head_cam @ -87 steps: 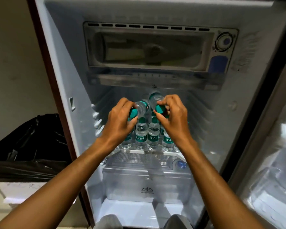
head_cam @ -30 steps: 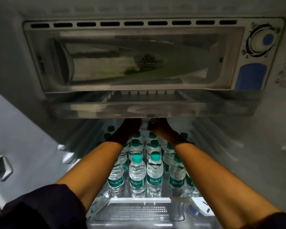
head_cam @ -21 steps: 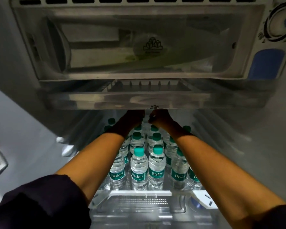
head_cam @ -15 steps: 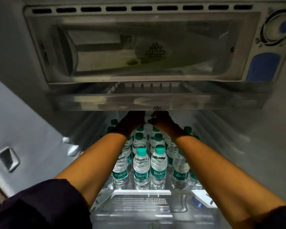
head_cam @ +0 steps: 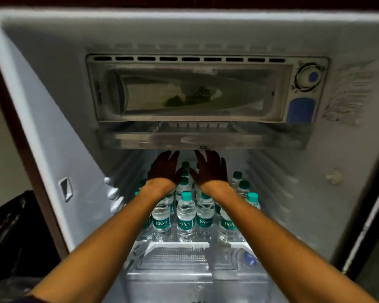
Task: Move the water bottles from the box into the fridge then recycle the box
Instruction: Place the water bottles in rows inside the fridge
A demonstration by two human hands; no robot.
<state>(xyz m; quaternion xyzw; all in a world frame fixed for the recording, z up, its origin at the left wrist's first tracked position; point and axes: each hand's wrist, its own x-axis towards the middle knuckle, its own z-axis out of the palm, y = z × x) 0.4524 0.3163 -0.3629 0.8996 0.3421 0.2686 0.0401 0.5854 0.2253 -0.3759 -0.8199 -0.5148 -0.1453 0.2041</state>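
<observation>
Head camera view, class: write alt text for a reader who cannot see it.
Two bare hands, left and right, open and empty, reach above rows of green-capped water bottles standing upright on a shelf in an open fridge, under its freezer compartment.
</observation>
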